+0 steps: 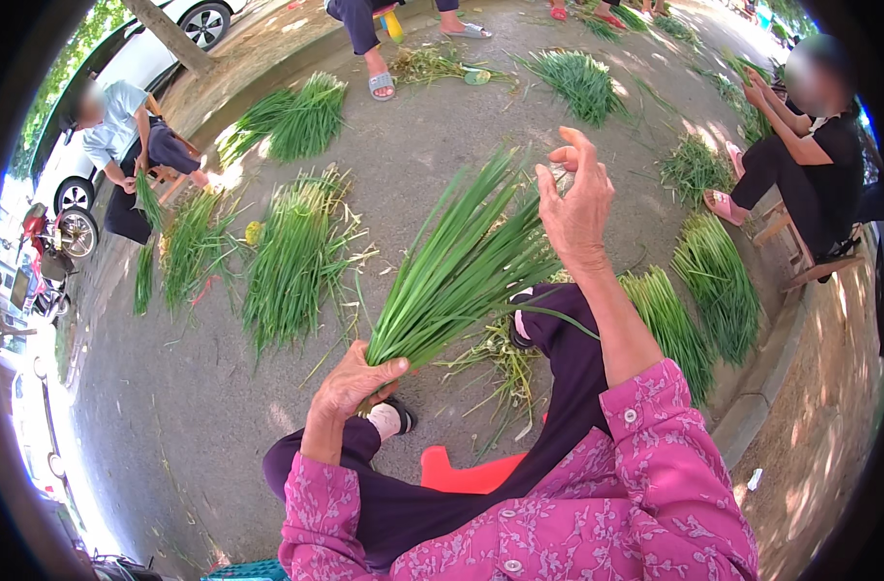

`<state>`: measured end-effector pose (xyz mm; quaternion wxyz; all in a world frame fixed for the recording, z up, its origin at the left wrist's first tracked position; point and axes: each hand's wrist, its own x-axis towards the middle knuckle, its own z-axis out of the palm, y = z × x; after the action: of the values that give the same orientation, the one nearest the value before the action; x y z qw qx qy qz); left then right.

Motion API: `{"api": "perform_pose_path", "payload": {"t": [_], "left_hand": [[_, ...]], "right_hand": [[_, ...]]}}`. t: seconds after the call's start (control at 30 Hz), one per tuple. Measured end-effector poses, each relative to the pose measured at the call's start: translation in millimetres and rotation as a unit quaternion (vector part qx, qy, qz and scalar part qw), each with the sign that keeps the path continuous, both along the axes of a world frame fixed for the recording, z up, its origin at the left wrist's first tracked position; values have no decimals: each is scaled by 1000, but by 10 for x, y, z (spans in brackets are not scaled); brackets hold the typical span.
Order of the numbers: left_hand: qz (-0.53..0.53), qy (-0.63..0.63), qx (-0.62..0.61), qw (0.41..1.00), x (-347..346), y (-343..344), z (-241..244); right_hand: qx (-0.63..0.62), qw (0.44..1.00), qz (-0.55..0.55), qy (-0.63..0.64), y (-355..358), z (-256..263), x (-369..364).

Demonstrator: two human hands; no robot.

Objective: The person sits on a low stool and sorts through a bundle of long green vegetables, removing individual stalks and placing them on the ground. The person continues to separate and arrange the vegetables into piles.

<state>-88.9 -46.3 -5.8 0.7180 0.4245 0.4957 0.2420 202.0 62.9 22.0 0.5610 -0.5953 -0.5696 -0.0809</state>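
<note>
A bunch of long green leaves that look like garlic chives (pixel 460 254) is in my left hand (pixel 358 378), gripped at its lower end, with the leaves fanning up and to the right. My right hand (pixel 578 196) is raised beside the upper end of the bunch, its fingers apart and curled, with nothing seen between them. Beneath the bunch, loose yellowish trimmings (pixel 511 356) lie on the pavement by my feet. A pile of the same greens (pixel 293 261) lies to the left of the bunch, and another pile (pixel 667 327) lies beyond my right knee.
Several more piles lie around, one at the upper left (pixel 307 116), one at the upper middle (pixel 580 83). A person on a low chair (pixel 140 145) sits at left, another (pixel 798 145) at right, and a third person's legs (pixel 362 36) show at the top. A red plastic seat (pixel 467 470) is beneath me. A curb (pixel 750 414) runs at right.
</note>
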Motion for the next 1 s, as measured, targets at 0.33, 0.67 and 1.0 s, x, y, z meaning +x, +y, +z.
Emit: {"api": "perform_pose_path", "payload": {"t": [0.33, 0.67, 1.0], "left_hand": [[21, -13, 4, 1000, 13, -14, 35], [20, -5, 2, 1000, 3, -10, 72], [17, 7, 22, 1000, -49, 19, 16]], "right_hand": [[-49, 981, 155, -102, -21, -87, -32], [-105, 964, 218, -109, -107, -2, -59], [-47, 962, 160, -217, -75, -62, -67]]}}
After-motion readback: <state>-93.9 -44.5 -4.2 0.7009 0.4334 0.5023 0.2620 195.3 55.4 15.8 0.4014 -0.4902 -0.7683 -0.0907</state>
